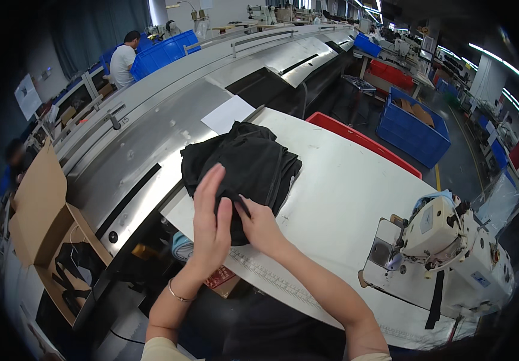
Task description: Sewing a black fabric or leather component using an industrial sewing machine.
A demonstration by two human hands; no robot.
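A pile of black folded fabric point(247, 156) lies near the left end of a white worktable point(331, 180). My left hand point(210, 219) is at the pile's front left, its fingers extended upright against the cloth. Just right of it, my right hand point(256, 222) pinches the front part of the black fabric, its fingertips partly hidden. A white sheet point(226, 112) lies behind the pile on a metal surface. At the right stands a cream sewing machine point(434, 240) with a black strip point(435, 301) hanging from it, and a ruler scale runs along the table's front edge.
An open cardboard box point(40, 198) holding black items sits at left on the metal conveyor point(127, 144). A red tray point(361, 138) and blue crate point(413, 129) are beyond the table. A person point(122, 60) stands behind the conveyor by blue bins; another blurred person is at far left.
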